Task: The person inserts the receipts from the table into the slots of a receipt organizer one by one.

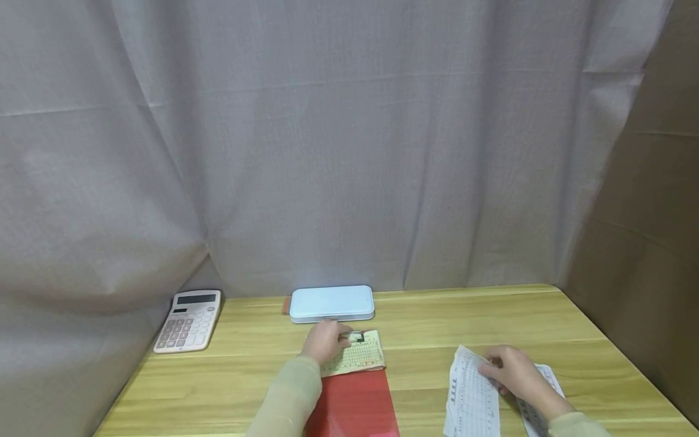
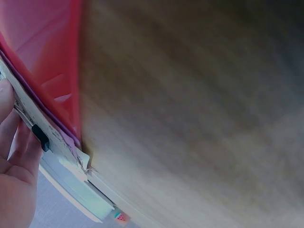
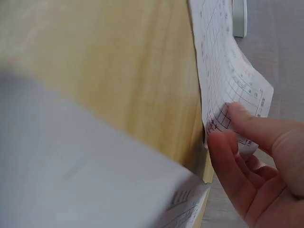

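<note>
My left hand (image 1: 323, 342) grips the upper left part of a stack of yellow printed slips (image 1: 355, 358). A black clip (image 2: 41, 137) with a thin metal arm sits at the stack's edge, right by my thumb and fingers. Beneath the slips lies a red plastic folder (image 1: 357, 403). Over on the right, my right hand (image 1: 516, 371) pinches the edge of a white printed form (image 1: 472, 394) between thumb and fingers, and the sheet bends at the grip. Another white printed sheet (image 1: 550, 379) lies under that hand and wrist, partly hidden.
Behind the left hand stands a pale blue flat case (image 1: 332, 303), with a small reddish item (image 1: 286, 305) at its left end. A calculator (image 1: 188, 321) lies at the table's far left. Grey cloth (image 1: 349, 152) hangs along the back edge of the wooden table (image 1: 426, 358).
</note>
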Demonstrator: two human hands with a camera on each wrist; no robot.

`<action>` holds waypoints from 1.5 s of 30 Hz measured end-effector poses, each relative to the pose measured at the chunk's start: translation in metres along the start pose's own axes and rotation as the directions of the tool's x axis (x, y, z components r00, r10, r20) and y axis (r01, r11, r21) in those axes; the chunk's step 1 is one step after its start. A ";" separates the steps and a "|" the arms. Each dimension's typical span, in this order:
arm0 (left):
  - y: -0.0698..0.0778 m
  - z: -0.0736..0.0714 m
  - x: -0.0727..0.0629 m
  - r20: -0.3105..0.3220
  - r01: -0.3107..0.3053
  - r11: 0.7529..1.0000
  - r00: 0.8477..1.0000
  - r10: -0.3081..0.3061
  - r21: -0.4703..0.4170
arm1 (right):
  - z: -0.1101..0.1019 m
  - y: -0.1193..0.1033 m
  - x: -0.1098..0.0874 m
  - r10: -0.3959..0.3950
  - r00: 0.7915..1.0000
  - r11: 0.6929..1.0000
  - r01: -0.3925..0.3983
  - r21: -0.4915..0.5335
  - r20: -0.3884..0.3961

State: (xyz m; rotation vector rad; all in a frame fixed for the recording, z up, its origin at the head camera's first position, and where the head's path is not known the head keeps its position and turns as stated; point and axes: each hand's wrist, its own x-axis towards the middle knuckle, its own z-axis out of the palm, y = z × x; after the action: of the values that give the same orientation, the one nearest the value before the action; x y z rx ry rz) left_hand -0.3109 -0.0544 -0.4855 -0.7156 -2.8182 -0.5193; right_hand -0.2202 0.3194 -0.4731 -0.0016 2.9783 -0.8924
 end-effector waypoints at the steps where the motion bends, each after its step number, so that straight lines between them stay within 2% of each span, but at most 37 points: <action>1: 0.000 0.000 0.000 0.000 -0.001 1.000 1.000 0.001 0.000 | 0.000 0.000 -0.001 -0.003 1.000 1.000 0.003 0.001 0.001; 4: 0.000 0.000 0.000 -0.005 -0.009 1.000 1.000 0.009 0.004 | -0.002 -0.001 -0.002 -0.013 1.000 1.000 0.013 0.024 0.001; 11: 0.000 0.000 0.000 -0.005 -0.008 1.000 1.000 0.008 0.012 | -0.006 -0.001 -0.004 -0.023 1.000 0.980 0.019 0.198 0.021; 15: 0.000 0.000 0.001 -0.010 -0.012 1.000 1.000 0.012 0.018 | -0.009 -0.001 -0.001 -0.058 0.998 0.978 0.057 0.200 0.003; 20: -0.001 0.000 0.001 -0.007 -0.008 1.000 1.000 0.008 0.011 | -0.010 -0.006 0.001 -0.076 0.995 0.982 0.085 0.168 -0.056; 26: -0.001 0.000 0.001 -0.013 -0.015 1.000 1.000 0.015 0.019 | -0.011 -0.017 0.001 -0.039 0.999 0.967 0.047 0.250 -0.033; 32: -0.002 0.003 0.002 -0.013 -0.020 1.000 1.000 0.021 0.019 | -0.006 -0.027 0.002 -0.045 0.999 0.931 0.036 0.363 0.017; 37: -0.002 0.004 0.002 -0.011 -0.023 1.000 1.000 0.024 0.018 | 0.005 -0.036 0.005 0.016 0.999 0.894 -0.037 0.446 0.051; 40: -0.001 0.004 0.002 -0.002 -0.014 1.000 1.000 0.014 0.018 | 0.013 -0.043 0.007 0.047 0.998 0.881 -0.066 0.468 0.051; 45: -0.002 0.003 0.002 -0.002 -0.002 1.000 1.000 0.002 0.016 | 0.026 -0.056 0.010 0.065 0.997 0.877 -0.081 0.473 0.049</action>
State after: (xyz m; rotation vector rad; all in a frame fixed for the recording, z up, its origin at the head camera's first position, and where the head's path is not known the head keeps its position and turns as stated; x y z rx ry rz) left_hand -0.3138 -0.0536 -0.4884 -0.7147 -2.8159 -0.4963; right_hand -0.2296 0.2589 -0.4642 0.1073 2.6236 -1.5668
